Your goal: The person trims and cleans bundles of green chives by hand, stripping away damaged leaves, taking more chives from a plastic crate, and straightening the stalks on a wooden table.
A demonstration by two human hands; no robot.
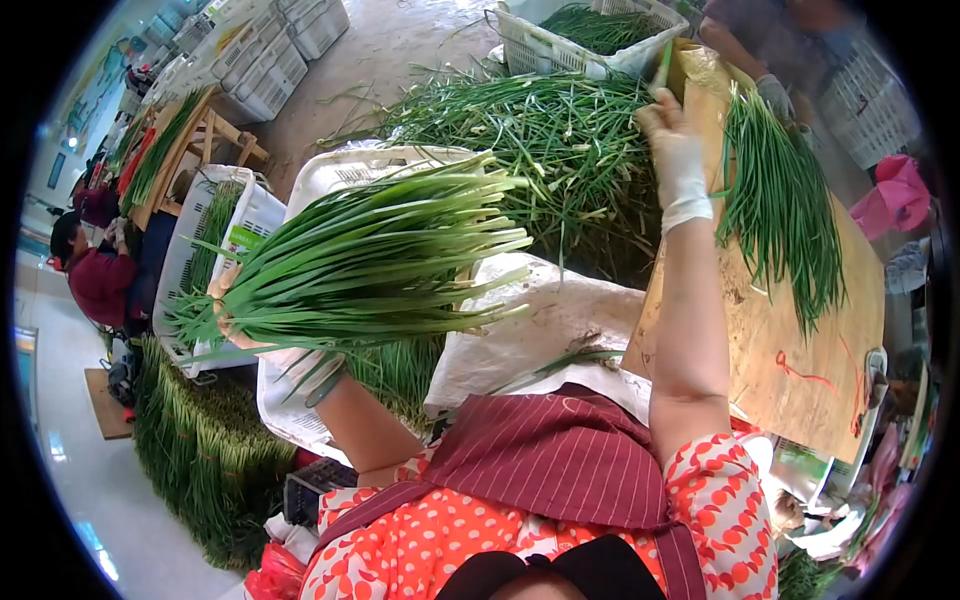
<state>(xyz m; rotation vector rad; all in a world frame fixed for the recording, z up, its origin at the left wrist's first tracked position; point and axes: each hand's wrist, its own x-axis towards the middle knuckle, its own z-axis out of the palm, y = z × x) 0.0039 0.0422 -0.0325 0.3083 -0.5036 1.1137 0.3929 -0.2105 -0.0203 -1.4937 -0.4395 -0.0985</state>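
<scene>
My left hand is closed around the leafy end of a large bunch of garlic chives. The bunch lies sideways in the air, its pale cut stems pointing right, above a white plastic crate. My right hand, in a whitish glove, is raised at the left edge of a wooden board. Its fingers are stretched out, near a blurred green strip. Beside it, another bunch of chives rests on the board. Loose chives are heaped left of my right hand.
A white sack lies before me. Tied chives stand stacked on the floor at left. A crate of chives is at the back. One person works at far left; another person's gloved hand is beyond the board.
</scene>
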